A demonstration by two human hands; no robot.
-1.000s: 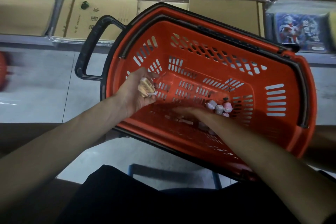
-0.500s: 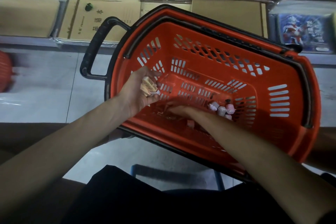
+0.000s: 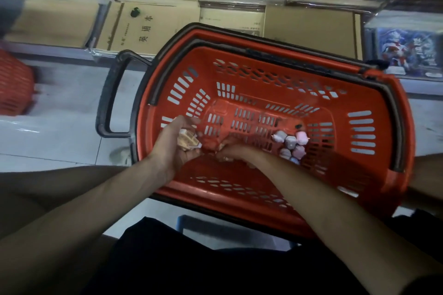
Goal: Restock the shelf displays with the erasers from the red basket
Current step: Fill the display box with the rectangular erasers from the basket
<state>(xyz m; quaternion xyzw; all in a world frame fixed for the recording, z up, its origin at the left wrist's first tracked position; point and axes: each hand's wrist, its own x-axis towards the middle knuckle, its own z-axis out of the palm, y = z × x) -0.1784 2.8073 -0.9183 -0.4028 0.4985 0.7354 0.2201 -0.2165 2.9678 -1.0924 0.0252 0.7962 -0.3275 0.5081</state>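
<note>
Right hand (image 3: 233, 151) is a blur in the red basket (image 3: 398, 182), grip unclear. Left hand (image 3: 176, 151) cups tan erasers (image 3: 188, 140); pastel erasers (image 3: 293, 143) lie centre-right inside.

Floor: pale grey tiles (image 3: 60, 112), dimly lit (dark seams show).
Back: shrink-wrapped stacks of brown exercise books (image 3: 134, 29) on a low grey shelf (image 3: 43, 52).
Far right: blue picture-printed packs (image 3: 407, 48).

Red basket (image 3: 388, 93) is open-topped: free entry from above. Its floor is bare toward 12 o'clock of your right hand (image 3: 233, 151). Pastel erasers (image 3: 292, 143) crowd 3 o'clock; your left hand (image 3: 171, 151), gripping tan erasers (image 3: 188, 141), blocks 9. The near wall at 6 probably hems your forearms.
</note>
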